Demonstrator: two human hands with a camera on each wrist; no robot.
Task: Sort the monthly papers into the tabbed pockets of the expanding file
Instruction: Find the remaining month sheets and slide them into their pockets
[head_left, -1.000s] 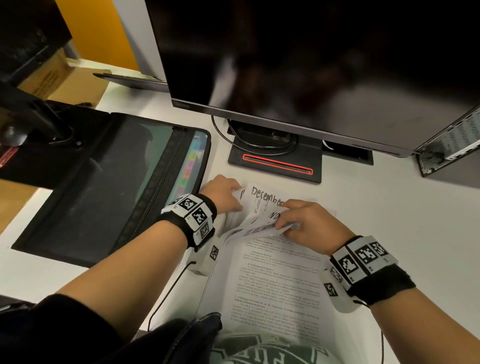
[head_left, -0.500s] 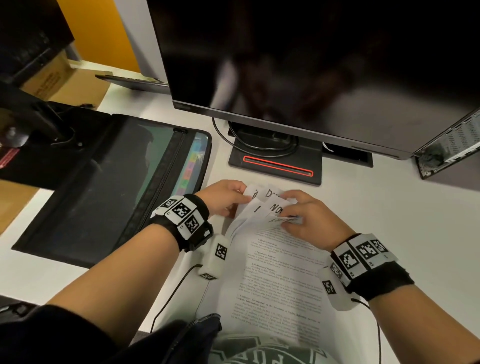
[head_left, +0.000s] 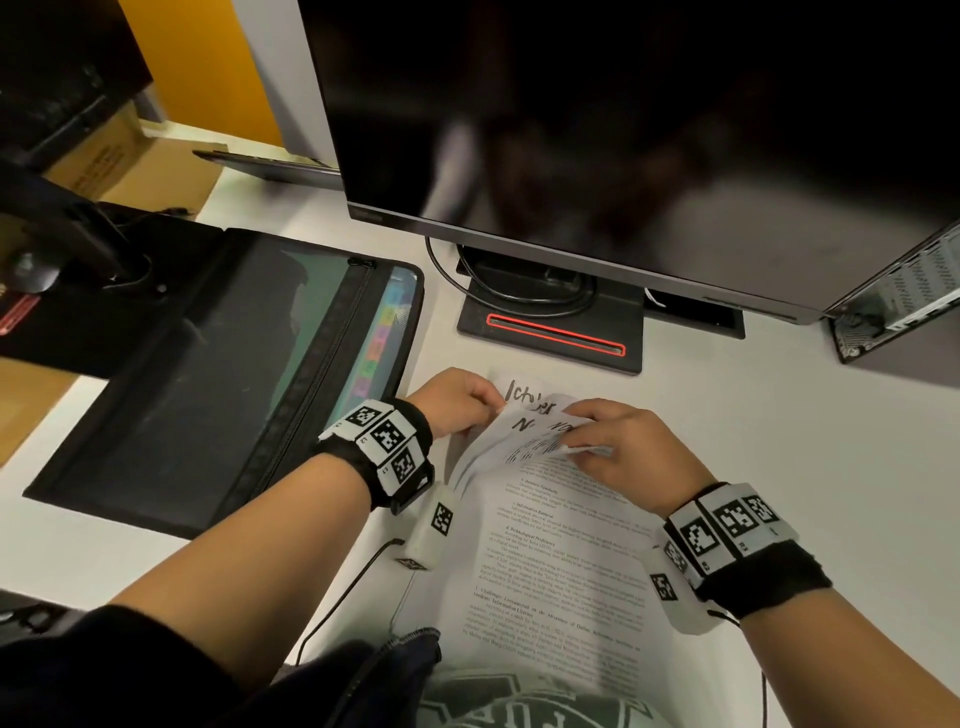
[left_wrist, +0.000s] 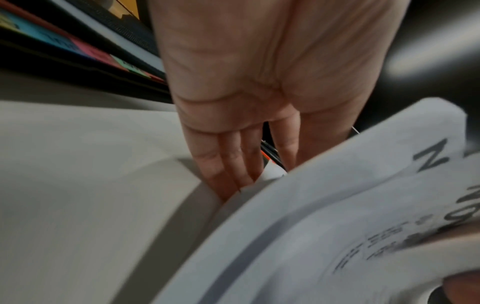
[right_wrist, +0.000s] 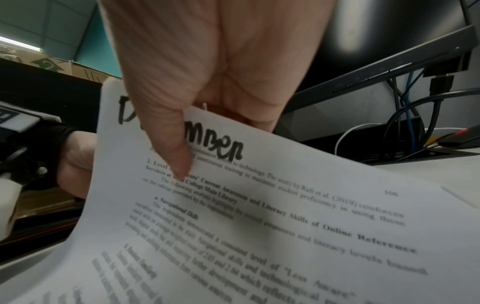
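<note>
At the near edge of the white desk (head_left: 779, 415), just in front of the person's lap, lies the stack of papers (head_left: 561, 551), its printed text running away from the viewer; the stack's far ends are lifted and fanned. The right hand (head_left: 618, 447) pinches the raised top edges, thumb on the printed face of a sheet headed "December" (right_wrist: 233, 205) in marker in the right wrist view, fingers behind it; in the head view the bent-back sheets show a marker "N" and part of another word. The left hand (head_left: 457, 397) is at the stack's far left corner; in the left wrist view its fingers (left_wrist: 228, 164) lie nearly straight, their tips tucked against the lower sheets where they meet the desk; whether the thumb presses on paper cannot be told. To the left of the papers, close to the left wrist, the black expanding file (head_left: 218, 374) lies flat on the desk, zipped mesh panel upward, a row of coloured tabs (head_left: 382, 338) showing along its right edge. Farther back stands the monitor base (head_left: 550, 322) with a red outlined slot and a looped cable; above it rises the dark monitor (head_left: 623, 130).
</note>
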